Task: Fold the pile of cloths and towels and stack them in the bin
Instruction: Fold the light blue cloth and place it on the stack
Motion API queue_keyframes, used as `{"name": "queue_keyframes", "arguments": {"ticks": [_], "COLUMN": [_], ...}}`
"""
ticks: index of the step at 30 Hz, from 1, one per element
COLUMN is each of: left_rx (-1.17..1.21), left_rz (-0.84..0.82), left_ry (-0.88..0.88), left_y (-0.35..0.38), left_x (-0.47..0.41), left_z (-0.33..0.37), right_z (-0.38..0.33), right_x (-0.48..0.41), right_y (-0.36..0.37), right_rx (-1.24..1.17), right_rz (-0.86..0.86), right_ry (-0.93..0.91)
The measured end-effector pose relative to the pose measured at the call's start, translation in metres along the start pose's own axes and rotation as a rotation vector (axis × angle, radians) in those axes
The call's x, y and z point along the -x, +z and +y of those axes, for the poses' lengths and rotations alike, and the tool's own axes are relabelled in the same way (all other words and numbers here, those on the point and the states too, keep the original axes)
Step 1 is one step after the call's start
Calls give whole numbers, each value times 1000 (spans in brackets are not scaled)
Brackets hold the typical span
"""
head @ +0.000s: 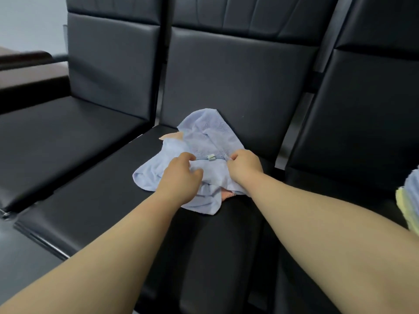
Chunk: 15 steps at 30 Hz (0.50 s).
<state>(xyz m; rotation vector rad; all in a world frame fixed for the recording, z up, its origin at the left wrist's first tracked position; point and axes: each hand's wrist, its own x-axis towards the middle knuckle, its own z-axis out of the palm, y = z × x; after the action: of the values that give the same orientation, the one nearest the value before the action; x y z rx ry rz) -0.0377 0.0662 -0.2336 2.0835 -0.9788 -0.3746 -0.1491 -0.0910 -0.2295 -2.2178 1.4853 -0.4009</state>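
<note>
A crumpled light blue towel (204, 137) lies on the middle black seat (113, 200), against the backrest. A pink cloth (172, 135) peeks out from under it at the far left and again near its front edge. My left hand (181, 175) grips the blue towel's near left part with curled fingers. My right hand (244, 166) pinches the towel's edge on the right. A thin blue loop with a small white tag (211, 157) stretches between the two hands. No bin is in view.
A stack of blue and yellow cloths (410, 200) shows at the right edge on the neighbouring seat. Black padded backrests (238, 75) rise behind the row of seats. A brown armrest or bench (27, 71) stands at the far left.
</note>
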Motion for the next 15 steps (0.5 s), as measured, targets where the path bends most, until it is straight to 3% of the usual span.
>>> {"name": "queue_keyframes", "arguments": {"ticks": [4,7,11,15], "left_rx": [58,66,86,107], "left_rz": [6,25,41,50], "left_ry": [32,98,176,251], "left_y": [4,6,13,19], "left_x": [0,3,6,18], "left_z": [6,13,30,57], "right_z": [-3,-11,-15,-4], "right_x": [16,39,74,101], "right_y": [-22,-45,-76,-107], "right_rx": [-217,-455,-521,-617], "right_rz": [150,93,40,101], "right_ry": [-42,-83,-195,-195]}}
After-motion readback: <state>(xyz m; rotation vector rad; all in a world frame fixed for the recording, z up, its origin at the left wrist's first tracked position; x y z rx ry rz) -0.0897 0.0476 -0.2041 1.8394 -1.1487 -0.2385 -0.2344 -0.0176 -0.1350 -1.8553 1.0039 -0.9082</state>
